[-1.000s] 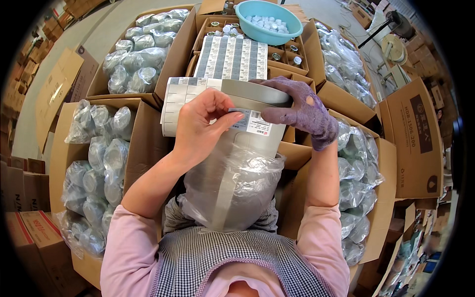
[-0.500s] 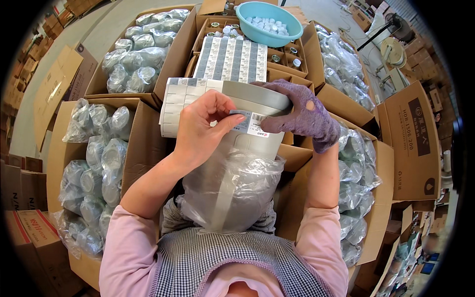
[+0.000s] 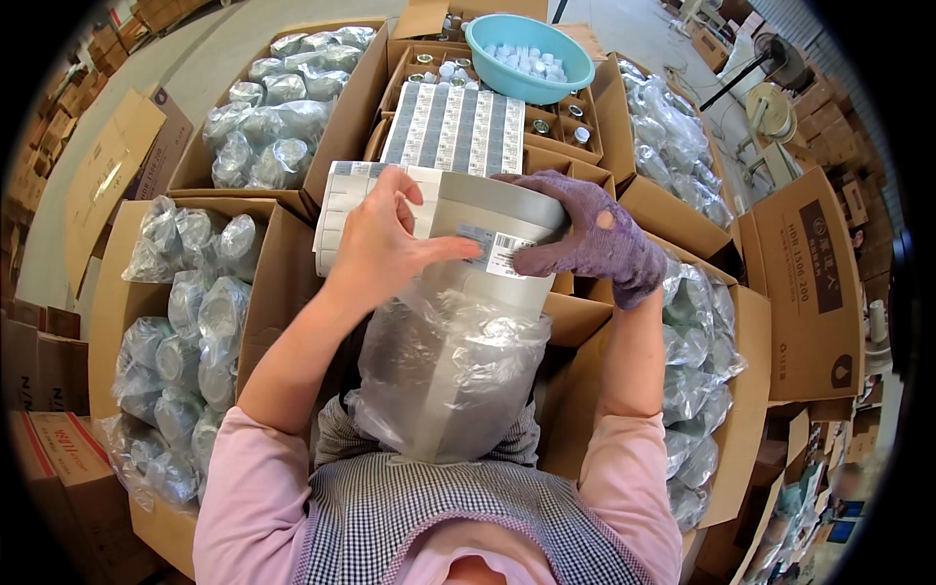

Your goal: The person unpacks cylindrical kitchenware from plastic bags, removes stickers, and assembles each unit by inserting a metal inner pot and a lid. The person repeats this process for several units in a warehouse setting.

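A grey cylindrical container (image 3: 466,207) stands upright before my lap, its lower part inside a clear plastic bag (image 3: 468,366). A small label with a barcode (image 3: 501,253) lies on its upper side. My right hand (image 3: 597,232), in a worn purple glove, grips the container's rim and side, the thumb touching the label's right end. My bare left hand (image 3: 375,229) is open, its thumb stretched along the label's left part and its fingers spread apart from the thumb. Behind my left hand are white label sheets (image 3: 336,200); more label sheets (image 3: 453,127) lie flat farther off.
A blue basin (image 3: 531,83) of white caps stands on a divided carton (image 3: 585,146) at the back. Around me, open cartons hold bagged items (image 3: 258,122), at left (image 3: 180,361) and at right (image 3: 692,361). Stacked boxes (image 3: 58,458) stand far left, a fan (image 3: 785,58) back right.
My left fingers have opened and lifted off the label, leaving only the thumb on it. The label now lies flatter on the container. My right hand keeps its grip.
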Tool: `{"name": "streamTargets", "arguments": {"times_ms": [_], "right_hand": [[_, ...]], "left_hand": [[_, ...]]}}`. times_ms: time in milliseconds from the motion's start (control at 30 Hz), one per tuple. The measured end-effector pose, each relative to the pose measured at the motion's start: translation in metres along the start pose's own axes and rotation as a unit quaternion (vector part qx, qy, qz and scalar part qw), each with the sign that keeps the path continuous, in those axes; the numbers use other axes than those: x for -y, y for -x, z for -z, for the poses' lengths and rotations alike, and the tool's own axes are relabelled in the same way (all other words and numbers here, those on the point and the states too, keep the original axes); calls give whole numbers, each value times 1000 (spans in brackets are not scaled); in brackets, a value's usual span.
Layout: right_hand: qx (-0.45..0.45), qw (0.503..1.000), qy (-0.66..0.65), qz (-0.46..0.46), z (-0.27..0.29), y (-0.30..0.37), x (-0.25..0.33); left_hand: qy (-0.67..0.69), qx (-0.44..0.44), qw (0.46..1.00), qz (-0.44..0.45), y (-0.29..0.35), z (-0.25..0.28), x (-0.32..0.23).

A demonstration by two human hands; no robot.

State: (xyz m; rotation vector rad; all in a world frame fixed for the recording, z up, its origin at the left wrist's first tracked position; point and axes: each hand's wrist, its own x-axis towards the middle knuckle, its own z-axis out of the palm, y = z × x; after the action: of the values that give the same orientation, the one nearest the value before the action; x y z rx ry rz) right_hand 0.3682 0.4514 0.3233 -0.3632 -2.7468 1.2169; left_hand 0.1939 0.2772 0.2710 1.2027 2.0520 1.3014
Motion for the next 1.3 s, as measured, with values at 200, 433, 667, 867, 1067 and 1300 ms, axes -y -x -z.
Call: {"name": "streamTargets", "arguments": {"times_ms": [200,433,667,867,1067,1300], "right_hand": [[19,999,22,33,-2,-8,11],[-10,996,75,48,-6,5,7],[-23,995,96,2,5,31,31],[-170,960,214,58,-19,46,48],[-163,936,-5,312,-40,45,96],[-183,928,-185,266,-33,19,20]], "left_hand": [[215,60,964,-145,-12,-25,33],[88,-37,963,-254,13,-45,25],[35,17,997,-65,83,-14,31],[-32,-33,995,-87,121,-53,34],[400,196,889,-102,55,-44,95],[516,129,837,-129,-5,-24,20]]}}
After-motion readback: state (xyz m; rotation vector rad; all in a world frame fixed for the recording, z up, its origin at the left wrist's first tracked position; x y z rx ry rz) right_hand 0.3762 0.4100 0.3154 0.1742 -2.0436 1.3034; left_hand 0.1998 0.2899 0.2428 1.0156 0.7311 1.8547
